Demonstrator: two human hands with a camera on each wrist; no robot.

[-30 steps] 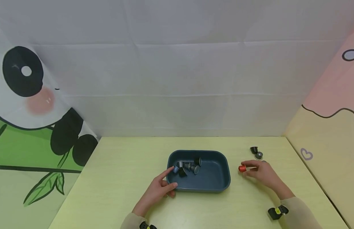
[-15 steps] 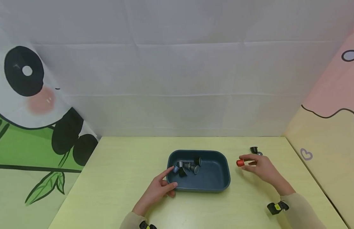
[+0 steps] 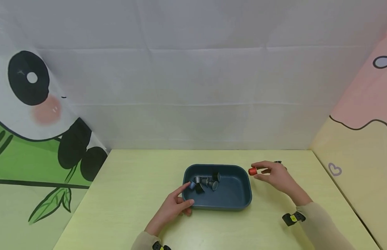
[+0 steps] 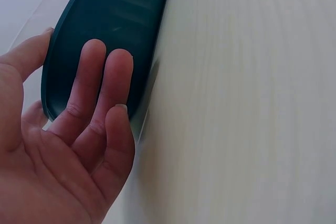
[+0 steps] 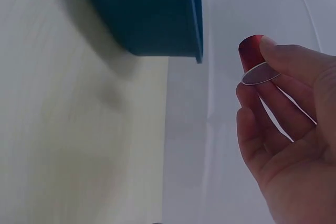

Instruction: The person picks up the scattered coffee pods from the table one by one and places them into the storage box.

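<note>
The right hand pinches a red capsule just beside the blue tray, not yet over it. The left hand, fingers relaxed, steadies the tray's near corner. Several dark capsules lie inside; perhaps one more sits behind the right hand.

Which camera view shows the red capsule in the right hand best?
The right wrist view: the red capsule is large there, pinched by the right hand, foil rim visible. The head view shows it small beside the tray. The left wrist view does not show it.

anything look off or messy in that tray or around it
Nothing damaged or spilled. The capsules in the blue tray lie jumbled, some tipped on their sides. The right hand pinches a red capsule beside the tray's right edge; the left hand rests against its near-left corner.
</note>
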